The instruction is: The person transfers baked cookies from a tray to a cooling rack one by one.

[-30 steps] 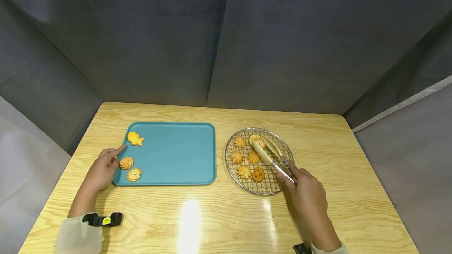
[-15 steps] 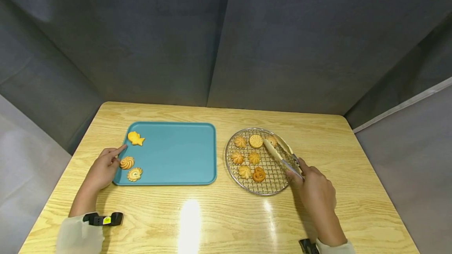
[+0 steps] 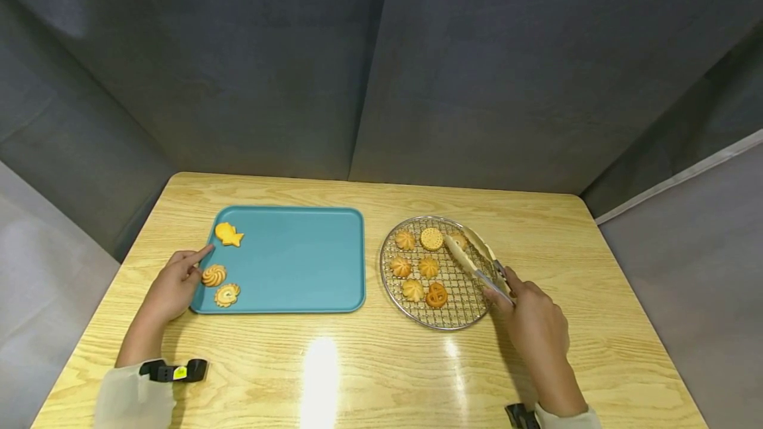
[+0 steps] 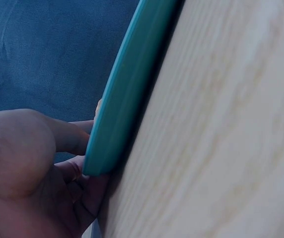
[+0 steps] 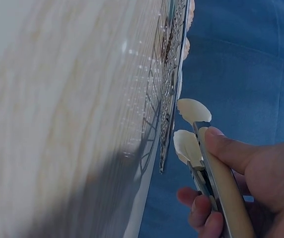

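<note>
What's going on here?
A person's right hand grips a pair of tongs, their tips apart on either side of a cookie on the round wire rack. The left hand holds the left edge of the blue tray. Three cookies lie on the tray: a fish-shaped one, a swirl and a ring-shaped one.

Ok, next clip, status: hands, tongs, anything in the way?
Left hand gripping left edge of blue tray. Right hand holding tongs over wire rack, tips apart, cookie between them from above; grip unclear. No obstruction visible.
</note>
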Available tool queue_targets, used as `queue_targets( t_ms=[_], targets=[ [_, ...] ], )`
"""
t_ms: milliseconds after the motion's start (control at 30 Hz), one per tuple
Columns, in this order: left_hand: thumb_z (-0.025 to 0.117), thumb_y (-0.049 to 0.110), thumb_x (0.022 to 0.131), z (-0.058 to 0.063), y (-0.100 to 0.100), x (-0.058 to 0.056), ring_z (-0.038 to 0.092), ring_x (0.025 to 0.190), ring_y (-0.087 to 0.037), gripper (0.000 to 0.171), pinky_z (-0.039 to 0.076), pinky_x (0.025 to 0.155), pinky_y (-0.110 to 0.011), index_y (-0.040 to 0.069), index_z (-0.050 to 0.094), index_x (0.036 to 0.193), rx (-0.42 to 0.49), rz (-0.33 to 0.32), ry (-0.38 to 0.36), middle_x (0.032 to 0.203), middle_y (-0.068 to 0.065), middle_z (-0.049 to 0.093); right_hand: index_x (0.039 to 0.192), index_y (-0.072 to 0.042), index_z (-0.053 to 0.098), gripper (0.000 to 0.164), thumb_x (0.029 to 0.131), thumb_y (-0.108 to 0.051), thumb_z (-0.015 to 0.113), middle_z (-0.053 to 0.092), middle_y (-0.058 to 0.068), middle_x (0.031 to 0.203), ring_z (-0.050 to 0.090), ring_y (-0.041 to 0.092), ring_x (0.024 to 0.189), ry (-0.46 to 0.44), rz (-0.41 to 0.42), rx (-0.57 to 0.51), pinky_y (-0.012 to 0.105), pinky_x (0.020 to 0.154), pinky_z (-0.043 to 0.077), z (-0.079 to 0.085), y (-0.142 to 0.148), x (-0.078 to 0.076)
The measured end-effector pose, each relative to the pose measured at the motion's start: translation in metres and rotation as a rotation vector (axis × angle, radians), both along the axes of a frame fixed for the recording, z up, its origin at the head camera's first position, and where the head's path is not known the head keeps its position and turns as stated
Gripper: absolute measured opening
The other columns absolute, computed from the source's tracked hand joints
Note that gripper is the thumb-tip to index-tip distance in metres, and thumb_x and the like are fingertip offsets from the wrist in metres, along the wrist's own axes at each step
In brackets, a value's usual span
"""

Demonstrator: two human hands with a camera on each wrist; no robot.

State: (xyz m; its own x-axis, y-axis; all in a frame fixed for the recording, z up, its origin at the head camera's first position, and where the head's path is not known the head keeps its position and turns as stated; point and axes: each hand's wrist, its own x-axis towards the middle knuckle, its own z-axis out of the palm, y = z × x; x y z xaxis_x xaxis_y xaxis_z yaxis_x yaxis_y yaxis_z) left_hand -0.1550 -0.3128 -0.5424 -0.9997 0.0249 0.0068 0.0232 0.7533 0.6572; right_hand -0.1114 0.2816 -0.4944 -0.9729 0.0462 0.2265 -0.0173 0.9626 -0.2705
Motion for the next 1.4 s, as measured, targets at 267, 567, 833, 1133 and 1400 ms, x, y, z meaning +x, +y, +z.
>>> queue_targets(
  t_ms=[267,567,833,1133,1400],
  targets=[
    [0.038,-0.001,0.108,0.0,0.0,0.0,0.052,0.092,-0.029,0.048,0.041,0.073,-0.04,-0.001,0.042,0.156,0.007,0.002,0.005,0.13,-0.026,0.047,0.144,-0.002,0.06,0.066,0.091,-0.039,0.078,0.072,0.018,0.094,0.059,0.024,0.056,-0.034,0.011,-0.022,0.033,0.042,0.038,0.003,-0.008,0.003],
    [0.037,0.0,0.108,0.001,0.0,0.0,0.052,0.094,-0.029,0.048,0.041,0.073,-0.04,0.0,0.041,0.156,0.004,0.003,-0.001,0.13,-0.025,0.047,0.149,-0.01,0.057,0.067,0.092,-0.04,0.076,0.072,0.017,0.102,0.067,0.028,0.069,-0.085,0.034,-0.041,0.034,0.049,0.043,0.007,-0.019,0.003],
    [0.036,0.0,0.108,0.001,0.0,0.0,0.052,0.092,-0.029,0.048,0.04,0.073,-0.041,-0.002,0.041,0.156,0.0,-0.007,0.009,0.129,-0.026,0.047,0.146,-0.012,0.061,0.065,0.09,-0.039,0.079,0.074,0.014,0.103,0.07,0.029,0.073,-0.059,0.067,-0.065,0.036,0.051,0.046,0.01,-0.033,0.005],
    [0.036,0.0,0.108,0.0,-0.001,-0.001,0.052,0.094,-0.03,0.048,0.04,0.075,-0.042,-0.002,0.041,0.156,0.004,-0.008,-0.001,0.131,-0.026,0.047,0.147,-0.015,0.061,0.064,0.091,-0.042,0.077,0.074,0.018,0.113,0.069,0.047,0.104,-0.06,0.111,-0.067,0.055,0.066,0.056,0.01,-0.05,0.007],
    [0.044,-0.003,0.105,0.001,-0.001,-0.001,0.05,0.094,-0.028,0.049,0.041,0.07,-0.035,-0.003,0.043,0.155,0.014,-0.012,0.017,0.129,-0.026,0.047,0.147,-0.016,0.061,0.063,0.092,-0.044,0.075,0.071,0.019,0.124,0.07,0.042,0.104,-0.085,0.129,-0.089,0.059,0.076,0.055,0.014,-0.064,0.007]
  ],
)
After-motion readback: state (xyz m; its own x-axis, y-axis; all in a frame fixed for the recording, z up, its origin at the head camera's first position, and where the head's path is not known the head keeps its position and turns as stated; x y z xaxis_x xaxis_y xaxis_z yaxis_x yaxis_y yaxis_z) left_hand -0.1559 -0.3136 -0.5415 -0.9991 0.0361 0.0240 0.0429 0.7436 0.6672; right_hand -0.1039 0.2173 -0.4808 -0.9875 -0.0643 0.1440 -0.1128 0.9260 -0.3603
